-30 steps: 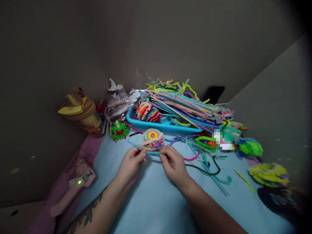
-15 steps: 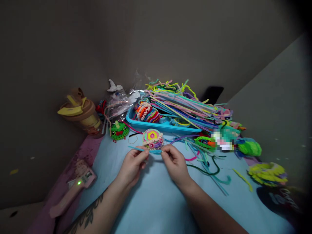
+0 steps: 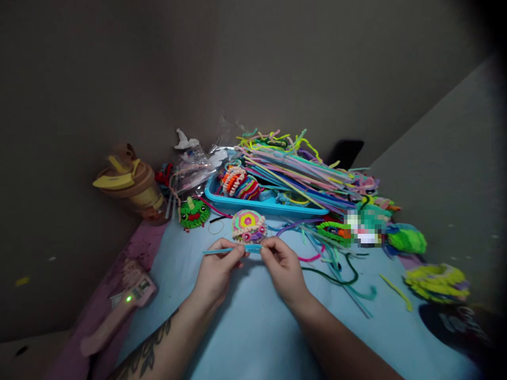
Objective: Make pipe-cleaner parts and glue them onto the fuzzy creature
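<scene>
Both hands pinch one light blue pipe cleaner (image 3: pixel 216 251) over the pale blue cloth (image 3: pixel 253 327). My left hand (image 3: pixel 217 272) grips it near the middle, with its free end sticking out to the left. My right hand (image 3: pixel 282 269) pinches the other end, fingers closed. Just beyond the fingertips lies a round multicoloured pipe-cleaner disc (image 3: pixel 247 226).
A blue tray (image 3: pixel 269 206) holds a heap of coloured pipe cleaners (image 3: pixel 301 174) and woven pieces. A green frog-like figure (image 3: pixel 194 212), a brown and yellow bottle (image 3: pixel 132 184), a pink glue gun with a green light (image 3: pixel 119 311) and more green and yellow craft pieces (image 3: pixel 435 282) lie around.
The hands have drawn closer together, and the pipe cleaner's free end now points further left and lies more level. The rest has not moved.
</scene>
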`<state>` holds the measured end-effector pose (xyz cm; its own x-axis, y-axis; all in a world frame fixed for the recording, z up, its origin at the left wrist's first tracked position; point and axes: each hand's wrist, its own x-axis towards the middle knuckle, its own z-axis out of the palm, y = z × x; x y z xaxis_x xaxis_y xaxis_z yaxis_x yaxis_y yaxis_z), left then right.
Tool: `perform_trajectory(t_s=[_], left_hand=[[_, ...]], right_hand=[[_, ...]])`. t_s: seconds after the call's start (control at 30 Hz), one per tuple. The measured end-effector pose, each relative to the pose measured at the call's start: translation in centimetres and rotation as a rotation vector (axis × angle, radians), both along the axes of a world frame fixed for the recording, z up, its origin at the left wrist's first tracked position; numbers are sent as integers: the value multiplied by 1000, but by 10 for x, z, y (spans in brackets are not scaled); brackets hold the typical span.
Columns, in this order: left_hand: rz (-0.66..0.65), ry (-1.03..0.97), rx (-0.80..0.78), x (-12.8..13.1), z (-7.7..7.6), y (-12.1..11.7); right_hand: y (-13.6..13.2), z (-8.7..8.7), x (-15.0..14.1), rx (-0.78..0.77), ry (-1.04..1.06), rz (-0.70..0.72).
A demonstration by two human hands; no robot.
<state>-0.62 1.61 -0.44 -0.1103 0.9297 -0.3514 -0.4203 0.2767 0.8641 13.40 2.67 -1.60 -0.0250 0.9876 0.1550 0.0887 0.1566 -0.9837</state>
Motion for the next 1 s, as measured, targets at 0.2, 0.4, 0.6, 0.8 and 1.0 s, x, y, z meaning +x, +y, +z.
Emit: perform_trajectory(t_s=[0.2, 0.4, 0.6, 0.8, 1.0], left_hand=[[43, 237, 93, 0, 3, -4], [66, 379, 73, -3, 12, -2], [4, 478, 90, -9, 9, 1], [-69, 524, 112, -10, 6, 2], [-169, 590, 310, -12, 1, -2]], right_hand=[[-2, -1, -3, -104, 112, 17], [-2, 0, -4, -180, 147, 93], [2, -3, 3, 34, -140, 33], [1, -4, 3, 199, -234, 37], [5, -3, 4, 338, -319, 115]])
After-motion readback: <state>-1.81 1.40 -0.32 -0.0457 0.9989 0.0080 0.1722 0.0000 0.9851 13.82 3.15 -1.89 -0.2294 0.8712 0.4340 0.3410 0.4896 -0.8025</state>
